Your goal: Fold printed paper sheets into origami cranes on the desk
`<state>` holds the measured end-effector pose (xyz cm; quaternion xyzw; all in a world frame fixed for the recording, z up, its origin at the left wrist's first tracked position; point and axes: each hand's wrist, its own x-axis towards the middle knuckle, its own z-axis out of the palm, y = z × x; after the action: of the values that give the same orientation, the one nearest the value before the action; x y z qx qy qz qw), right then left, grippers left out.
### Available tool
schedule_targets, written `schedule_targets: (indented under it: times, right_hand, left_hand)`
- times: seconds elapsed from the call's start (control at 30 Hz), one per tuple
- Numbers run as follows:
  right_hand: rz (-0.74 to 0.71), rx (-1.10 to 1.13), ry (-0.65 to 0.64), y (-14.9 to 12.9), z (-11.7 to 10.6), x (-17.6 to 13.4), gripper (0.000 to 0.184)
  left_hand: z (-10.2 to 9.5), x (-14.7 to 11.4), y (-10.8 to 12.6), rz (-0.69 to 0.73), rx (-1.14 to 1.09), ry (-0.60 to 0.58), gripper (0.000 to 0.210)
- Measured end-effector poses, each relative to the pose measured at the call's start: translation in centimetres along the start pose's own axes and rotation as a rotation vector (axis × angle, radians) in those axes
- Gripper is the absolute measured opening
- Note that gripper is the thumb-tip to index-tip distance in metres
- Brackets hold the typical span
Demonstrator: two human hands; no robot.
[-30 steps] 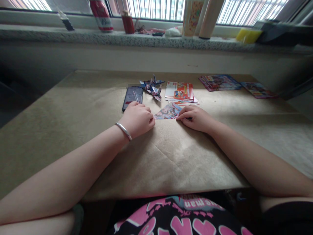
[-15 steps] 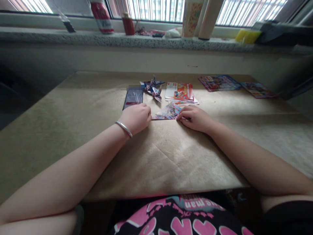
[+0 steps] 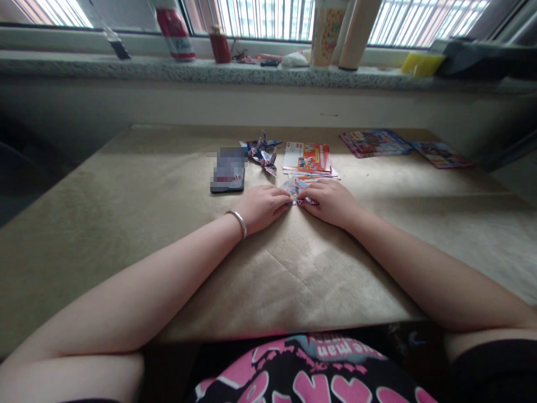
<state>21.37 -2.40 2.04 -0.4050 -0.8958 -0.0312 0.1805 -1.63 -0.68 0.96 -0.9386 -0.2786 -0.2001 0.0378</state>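
Observation:
A colourful printed sheet of paper, folded to a point at its top, lies flat on the table between my hands and is mostly covered by them. My left hand, a silver bangle at its wrist, grips the paper's left part with fingers pressed together. From the other side my right hand pinches the right part along the near edge, its fingers curled. The fingertips of the two hands are close together but apart. Just behind the paper rests a stack of printed cards.
A phone, partly blurred out, lies left of several folded paper pieces. More printed cards are spread at the table's back right. The windowsill behind holds a red can, bottles and a yellow object.
My left hand has moved right, away from beside the phone, and now covers the paper's left part. My right hand has barely shifted, and less of the paper shows.

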Motion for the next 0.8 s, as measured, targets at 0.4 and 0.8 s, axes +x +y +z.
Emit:
schedule_targets:
  times: [0.4, 0.8]
  right_hand:
    - [0.058, -0.059, 0.103, -2.2, 0.2, 0.3, 0.011]
    - [0.047, 0.005, 0.201, -2.8, 0.6, 0.8, 0.007]
  left_hand:
    - [-0.4, -0.1, 0.7, -0.072, 0.186, 0.02, 0.021]
    - [-1.3, 0.0, 1.7, 0.017, 0.243, 0.158, 0.027]
